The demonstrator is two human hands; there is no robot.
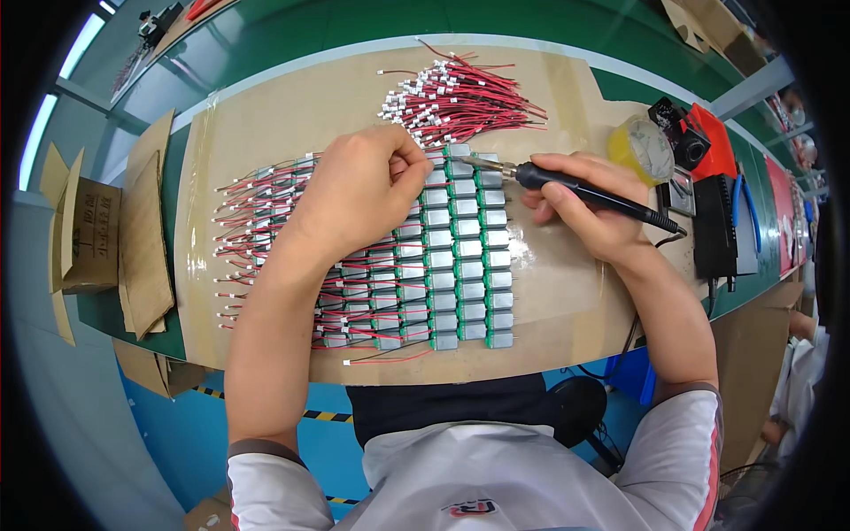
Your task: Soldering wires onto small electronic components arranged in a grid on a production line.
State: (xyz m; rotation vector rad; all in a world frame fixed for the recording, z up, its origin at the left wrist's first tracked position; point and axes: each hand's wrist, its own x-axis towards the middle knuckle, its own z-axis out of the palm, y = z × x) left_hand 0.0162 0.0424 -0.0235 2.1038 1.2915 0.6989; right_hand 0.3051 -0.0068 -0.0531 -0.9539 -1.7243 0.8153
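Note:
My right hand (591,196) grips a black-handled soldering iron (602,193) like a pen. Its metal tip points left, at the top of the rows of small silver battery cells (440,219) with green circuit-board strips. Close to that tip, my left hand (367,181) pinches thumb and fingers together over the upper cells. What lies in the pinch is too small to make out. Red and black wires with white connectors (257,234) are spread over the left columns of cells. The columns on the right show bare silver tops. Part of the rows is hidden under my left forearm.
A pile of red and black connector wires (460,97) lies beyond the cells. On the right are a roll of yellowish tape (641,149), a red holder (711,140), a black box (714,221) and blue-handled pliers (749,212). Cardboard boxes (93,230) stand left.

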